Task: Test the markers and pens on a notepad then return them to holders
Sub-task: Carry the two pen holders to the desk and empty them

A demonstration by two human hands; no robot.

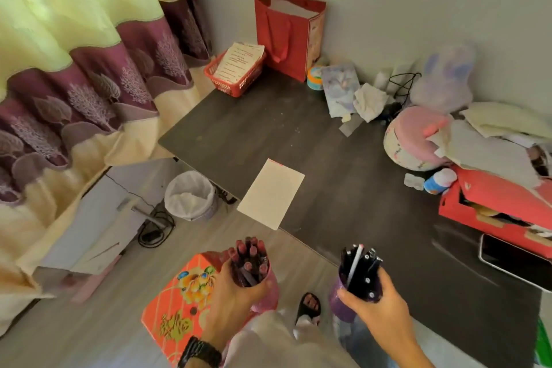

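Notepad position: the notepad [271, 193] lies flat on the dark table [343, 143], on the table's near-left edge; its near corner appears to project past that edge.
Notepad axis: long axis runs from 7 o'clock to 1 o'clock in the head view; the short edge with a red mark is the far end.
Left grip: the left hand [233, 296] is wrapped around the pink holder [268, 297], fingers curled on its wall.
Right grip: the right hand [380, 312] is wrapped around the purple holder [337, 302] in the same way.
Contents, left: the markers [251, 260] stand bundled, cap ends up, long axes leaning toward 12 o'clock.
Contents, right: the pens [363, 272] stand bundled, upper ends leaning toward 1 o'clock; one white barrel among black ones.
Bearing to notepad: at 12 to 1 o'clock from the left hand; at 10 to 11 o'clock from the right hand.
Nearer hand: left, by a clear margin.
Holder status: both holders are carried clear of the table, near its front edge.
Assessment: both hands are occupied, so at least one holder probably needs setting down beside the notepad before any marker can be drawn out.
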